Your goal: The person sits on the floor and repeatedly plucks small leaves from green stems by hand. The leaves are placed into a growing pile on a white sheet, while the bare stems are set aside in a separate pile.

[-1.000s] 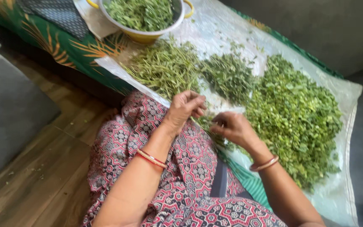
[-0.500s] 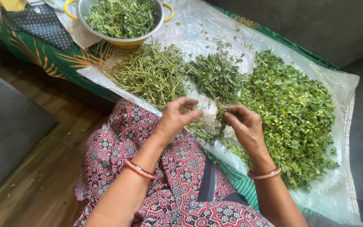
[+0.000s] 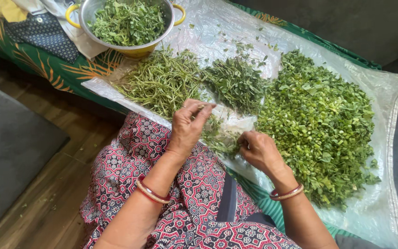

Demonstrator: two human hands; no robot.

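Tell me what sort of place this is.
Most likely a home living space, not a commercial kitchen: leafy greens lie heaped on a clear plastic sheet spread over a leaf-print cloth, beside a wood-look floor and a grey cushion.

Beyond your grip, up and to the left: a steel colander [image 3: 130,47] with yellow handles, filled with leaves. Nearer the grip, on its left: a pile of bare stems [image 3: 157,83]. To the right of your grip: a broad heap of leaves [image 3: 323,120] on a clear plastic sheet [image 3: 388,92]. Far left: wooden floor [image 3: 56,198] and grey mat [image 3: 10,152].
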